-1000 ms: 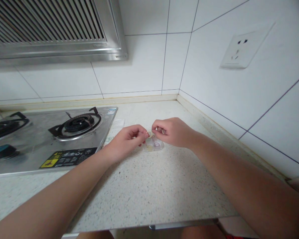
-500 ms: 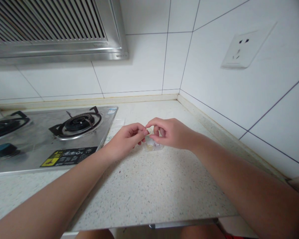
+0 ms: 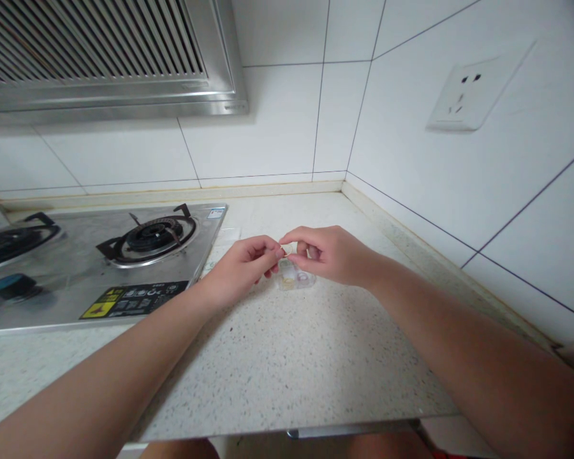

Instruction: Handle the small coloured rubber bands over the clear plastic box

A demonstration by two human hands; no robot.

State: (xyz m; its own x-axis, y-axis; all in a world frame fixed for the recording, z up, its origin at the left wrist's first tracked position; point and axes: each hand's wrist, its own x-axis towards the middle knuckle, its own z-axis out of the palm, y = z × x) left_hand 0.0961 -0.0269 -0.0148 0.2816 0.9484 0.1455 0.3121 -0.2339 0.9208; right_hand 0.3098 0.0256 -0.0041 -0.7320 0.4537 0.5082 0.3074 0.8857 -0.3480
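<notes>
Together above the counter (image 3: 287,363): left hand (image 3: 246,260) and right hand (image 3: 333,254) at one small band (image 3: 286,254)

The left hand pinches the band between thumb and forefinger, its other fingers curled under. The right hand meets it from the other side, forefinger reaching to the left fingertips and thumb just below, with a rounded gap between the two; whether it grips the band too, I cannot tell. The band is thin and yellowish, too small to make out fully, and sits right between the hands.

Just below them, a clear case (image 3: 294,282) rests on the counter, partly covered by the fingers. Yellowish bits show in its left part, a pinkish ring shape in its right.

Behind the left hand, a pale flat piece (image 3: 227,236) lies between it and the hob (image 3: 83,248), partly hidden. The hob carries a black burner (image 3: 155,236), a second one cut off by the left edge of view, a dark knob (image 3: 13,287) and a black-and-yellow label (image 3: 134,299).

Farther out, a ribbed metal hood (image 3: 138,104) hangs above the hob. White tiles (image 3: 277,137) cover both walls, meeting in a corner beyond the hands. A socket (image 3: 462,95) is set in the right wall.
</notes>
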